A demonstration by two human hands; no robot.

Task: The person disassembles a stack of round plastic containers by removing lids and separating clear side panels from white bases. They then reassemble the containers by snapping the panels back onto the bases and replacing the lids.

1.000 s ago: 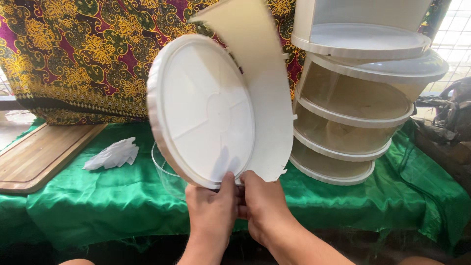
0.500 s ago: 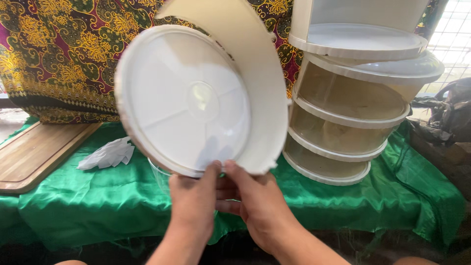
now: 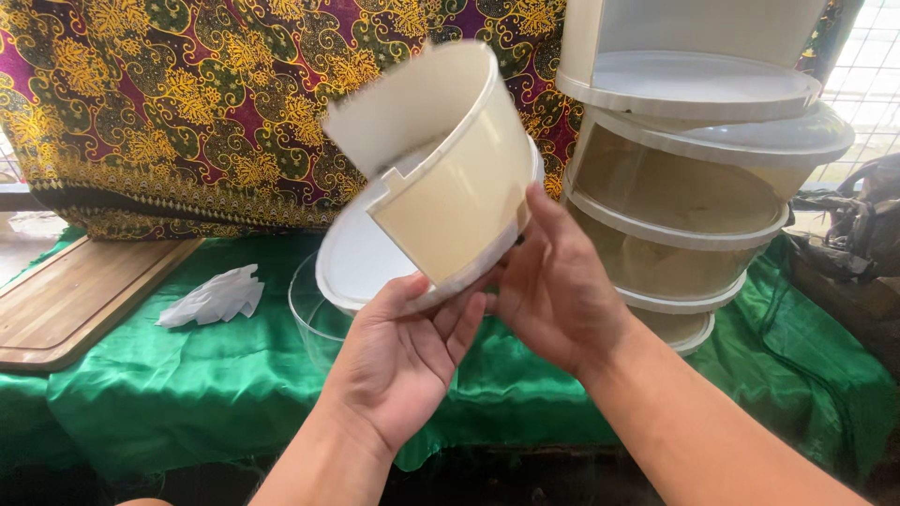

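Observation:
I hold a white round plastic tray with a tall cream curved wall (image 3: 455,183) up over the table. The tray's round base (image 3: 361,258) tilts toward me, and the curved wall rises from it. My left hand (image 3: 403,361) grips the near rim from below, thumb on the edge. My right hand (image 3: 553,281) presses against the right side of the wall and rim. A clear curved plastic panel (image 3: 309,314) stands on the green cloth just behind my left hand.
A stacked white rack of round tiers (image 3: 694,178) stands at the right on the green cloth (image 3: 187,394). A crumpled white wrapper (image 3: 216,298) lies at left, beside a wooden board (image 3: 70,300). A patterned fabric (image 3: 187,103) hangs behind.
The tray has turned: its flat underside faced me before, now the base tips back and the curved wall faces me. Both hands shifted along the rim, my right hand moving to the side.

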